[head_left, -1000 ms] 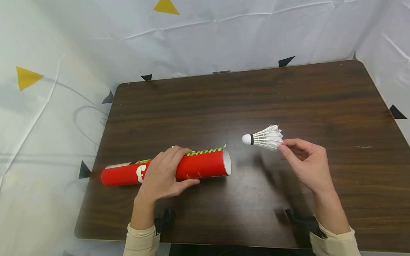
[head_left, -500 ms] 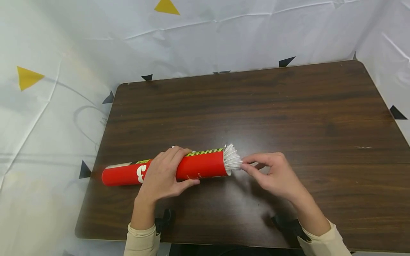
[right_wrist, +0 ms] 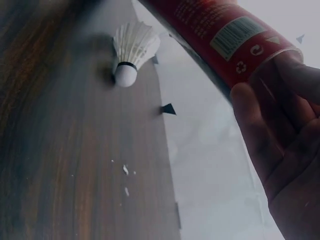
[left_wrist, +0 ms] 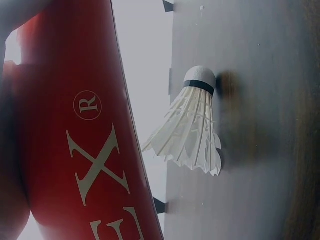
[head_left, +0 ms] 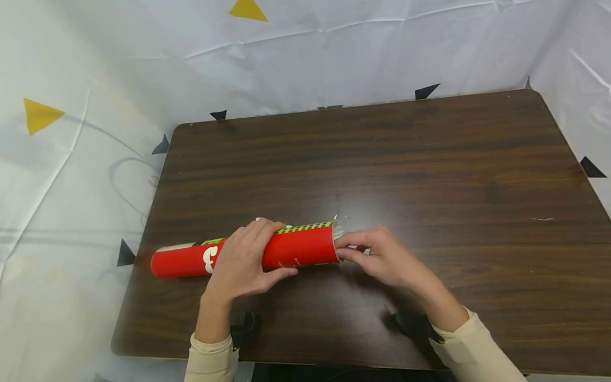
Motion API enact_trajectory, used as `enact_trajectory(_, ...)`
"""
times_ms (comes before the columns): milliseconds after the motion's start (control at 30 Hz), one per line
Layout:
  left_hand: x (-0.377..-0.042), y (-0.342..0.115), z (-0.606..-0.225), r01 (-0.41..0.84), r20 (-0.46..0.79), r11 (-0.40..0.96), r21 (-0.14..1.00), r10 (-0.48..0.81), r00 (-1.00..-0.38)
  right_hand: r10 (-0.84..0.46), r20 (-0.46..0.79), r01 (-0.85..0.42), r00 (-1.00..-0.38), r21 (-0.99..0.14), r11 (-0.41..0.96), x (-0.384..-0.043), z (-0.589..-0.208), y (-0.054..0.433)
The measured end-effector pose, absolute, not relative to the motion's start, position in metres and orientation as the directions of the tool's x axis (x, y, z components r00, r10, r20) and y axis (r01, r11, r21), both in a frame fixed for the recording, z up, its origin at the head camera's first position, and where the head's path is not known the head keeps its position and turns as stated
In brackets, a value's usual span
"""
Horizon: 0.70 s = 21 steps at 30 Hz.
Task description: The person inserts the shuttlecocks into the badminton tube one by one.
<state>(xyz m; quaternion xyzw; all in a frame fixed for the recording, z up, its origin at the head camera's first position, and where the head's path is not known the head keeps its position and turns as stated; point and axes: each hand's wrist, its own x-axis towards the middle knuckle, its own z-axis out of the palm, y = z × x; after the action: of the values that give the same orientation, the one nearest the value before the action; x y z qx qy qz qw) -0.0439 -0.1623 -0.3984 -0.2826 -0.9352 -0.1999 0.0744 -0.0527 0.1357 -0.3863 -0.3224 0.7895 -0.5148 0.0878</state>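
Observation:
A red shuttlecock tube (head_left: pixel 305 249) lies on its side, its mouth facing right. My left hand (head_left: pixel 241 260) grips it around the middle from above, thumb along the near side. At the mouth, my right hand (head_left: pixel 382 260) has its thumb and index fingertips right at the rim, pinching the feathers of a shuttlecock (head_left: pixel 338 230) whose cork is hidden inside. In the right wrist view, fingers (right_wrist: pixel 250 110) reach into the opening. A second white shuttlecock (left_wrist: pixel 195 125) with a black band lies on the table behind the tube; the head view mostly hides it.
A dark wood-grain table (head_left: pixel 429 159) carries everything. White sheeting (head_left: pixel 334 58) with black and yellow triangles hangs behind and at the sides. Small white flecks (right_wrist: pixel 125 170) lie on the table near the tube's mouth.
My right hand has moved left with the shuttlecock, from clear of the tube into its mouth, cork first. The feathers are now nearly all inside. The left hand and tube have stayed put.

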Motion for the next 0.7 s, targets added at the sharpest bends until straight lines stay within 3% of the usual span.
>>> enact_trajectory(133,-0.044,-0.162,-0.399,0.561,0.252,0.759,0.331,0.502,-0.828,-0.624,0.12,-0.367,-0.772,-0.886,0.283,-0.058,-0.386,0.13)
enact_trajectory(367,-0.043,-0.161,-0.401,0.568,0.258,0.756,0.325,0.507,-0.822,-0.638,0.124,-0.352,-0.76,-0.904,0.244,-0.066,-0.394,0.115)
enact_trajectory(700,-0.044,-0.161,-0.403,0.566,0.254,0.763,0.314,0.507,-0.824,-0.635,0.044,-0.215,-0.772,-0.957,0.196,-0.068,-0.396,0.11)
